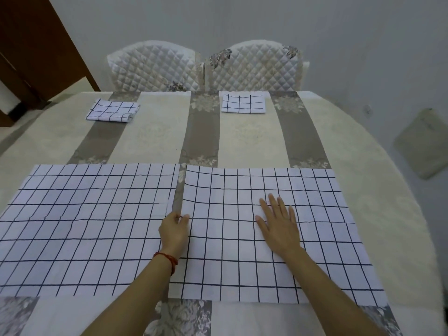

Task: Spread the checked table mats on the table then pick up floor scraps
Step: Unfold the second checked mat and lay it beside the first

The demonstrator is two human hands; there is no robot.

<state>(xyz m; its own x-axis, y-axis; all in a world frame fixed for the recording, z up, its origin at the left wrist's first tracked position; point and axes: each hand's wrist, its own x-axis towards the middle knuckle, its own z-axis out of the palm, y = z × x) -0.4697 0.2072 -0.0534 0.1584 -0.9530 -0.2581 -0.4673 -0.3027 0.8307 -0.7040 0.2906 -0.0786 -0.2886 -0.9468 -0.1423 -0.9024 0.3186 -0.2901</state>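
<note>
Two white checked cloth mats (92,226) are spread on my counter (252,141); two folded ones (112,110) wait, floor scraps too. My left hand (174,230) pinches the right mat's (315,263) edge, right hand (278,224) presses flat on it.

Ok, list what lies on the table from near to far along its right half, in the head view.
Right hand flat on the spread right mat → bare striped tablecloth → folded checked mat → quilted chair back.
</note>
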